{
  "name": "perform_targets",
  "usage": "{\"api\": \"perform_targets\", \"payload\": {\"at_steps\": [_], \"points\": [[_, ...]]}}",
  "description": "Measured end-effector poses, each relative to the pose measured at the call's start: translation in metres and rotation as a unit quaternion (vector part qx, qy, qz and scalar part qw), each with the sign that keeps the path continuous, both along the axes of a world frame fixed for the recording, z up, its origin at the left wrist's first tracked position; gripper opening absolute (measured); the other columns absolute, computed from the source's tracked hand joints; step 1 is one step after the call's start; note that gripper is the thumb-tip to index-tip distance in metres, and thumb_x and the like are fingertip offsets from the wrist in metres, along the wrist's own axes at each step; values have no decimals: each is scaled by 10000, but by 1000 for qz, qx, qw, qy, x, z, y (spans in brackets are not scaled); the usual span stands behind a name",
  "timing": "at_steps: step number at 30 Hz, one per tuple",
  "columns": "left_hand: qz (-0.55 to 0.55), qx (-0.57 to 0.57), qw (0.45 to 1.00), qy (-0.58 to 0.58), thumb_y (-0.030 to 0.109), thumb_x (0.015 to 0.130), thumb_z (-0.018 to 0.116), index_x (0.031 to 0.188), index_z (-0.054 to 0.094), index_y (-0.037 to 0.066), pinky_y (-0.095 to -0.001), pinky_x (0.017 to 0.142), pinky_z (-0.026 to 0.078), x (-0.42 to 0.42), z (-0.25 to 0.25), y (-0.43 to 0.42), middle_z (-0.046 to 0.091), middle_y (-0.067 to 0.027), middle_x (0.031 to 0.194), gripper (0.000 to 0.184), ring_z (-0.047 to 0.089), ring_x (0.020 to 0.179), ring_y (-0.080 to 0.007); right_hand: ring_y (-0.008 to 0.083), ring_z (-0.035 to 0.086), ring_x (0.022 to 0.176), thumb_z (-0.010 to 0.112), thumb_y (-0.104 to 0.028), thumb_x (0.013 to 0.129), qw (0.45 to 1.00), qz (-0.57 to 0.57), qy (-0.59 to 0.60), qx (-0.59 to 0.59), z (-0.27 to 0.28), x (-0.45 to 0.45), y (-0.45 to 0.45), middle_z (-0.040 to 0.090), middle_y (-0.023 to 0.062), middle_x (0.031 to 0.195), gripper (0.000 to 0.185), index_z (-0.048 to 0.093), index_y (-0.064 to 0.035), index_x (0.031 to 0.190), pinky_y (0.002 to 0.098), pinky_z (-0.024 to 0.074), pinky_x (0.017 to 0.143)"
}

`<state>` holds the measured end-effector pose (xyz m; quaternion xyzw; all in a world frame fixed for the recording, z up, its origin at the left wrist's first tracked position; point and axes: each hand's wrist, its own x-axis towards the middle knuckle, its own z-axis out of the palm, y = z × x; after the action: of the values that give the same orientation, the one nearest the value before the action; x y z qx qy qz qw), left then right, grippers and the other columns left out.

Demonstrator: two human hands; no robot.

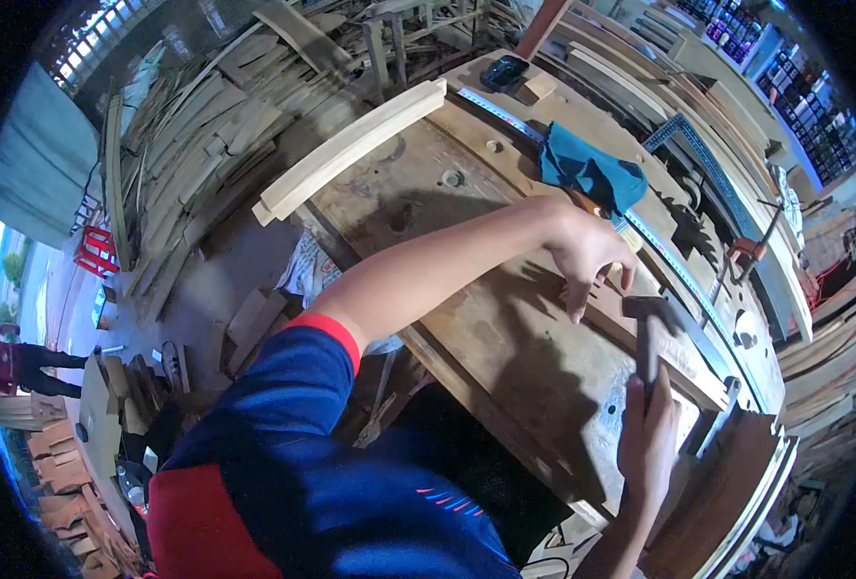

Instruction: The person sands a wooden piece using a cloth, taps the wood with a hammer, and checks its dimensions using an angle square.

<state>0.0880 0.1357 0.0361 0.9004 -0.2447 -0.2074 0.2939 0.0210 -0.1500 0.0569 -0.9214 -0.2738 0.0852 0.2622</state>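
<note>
My right hand (650, 434) is closed around the handle of a hammer (646, 338), its dark head raised over the workbench (534, 376). Across the bench reaches my left arm. My left hand (592, 253) hovers above a long wooden strip (607, 314), its fingers bent downward and spread apart. A small pale yellowish piece (631, 237) shows just beyond those fingers; whether they touch it I cannot tell. Close behind this hand lies a crumpled teal cloth (592, 166). A blue-and-white measuring strip (664, 253) runs along the bench past the cloth.
A curved pale wooden piece (356, 150) lies across the bench's far left end. A framing square (708, 164) and a clamp (745, 253) are on the far side. Stacked boards (727, 492) stand near my right forearm. Scrap wood (196, 154) covers the floor at left.
</note>
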Motion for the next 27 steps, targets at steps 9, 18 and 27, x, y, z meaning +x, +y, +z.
{"api": "perform_targets", "payload": {"at_steps": [9, 18, 27], "points": [[-22, -62, 992, -112, 387, 718, 908, 1152, 683, 29, -419, 884, 558, 4, -19, -18, 726, -192, 1059, 606, 695, 978, -362, 275, 417, 525, 634, -245, 1030, 997, -78, 25, 10, 6, -6, -40, 535, 212, 625, 277, 581, 21, 972, 439, 382, 534], [-43, -82, 995, -34, 444, 923, 742, 1269, 734, 21, -432, 837, 570, 3, -12, -9, 769, -247, 1019, 546, 737, 887, -348, 31, 331, 555, 535, -320, 1111, 976, -193, 14, 99, -8, -13, -106, 388, -60, 629, 330, 649, -28, 1006, 268, 236, 488], [-31, -40, 991, -123, 488, 700, 908, 1294, 722, 33, -424, 988, 536, -3, -16, -24, 720, -207, 1156, 770, 683, 1078, -362, 37, 360, 575, 519, -335, 1125, 954, -264, -47, 137, 16, -14, -115, 427, -45, 657, 359, 628, -24, 984, 262, 265, 496]]}}
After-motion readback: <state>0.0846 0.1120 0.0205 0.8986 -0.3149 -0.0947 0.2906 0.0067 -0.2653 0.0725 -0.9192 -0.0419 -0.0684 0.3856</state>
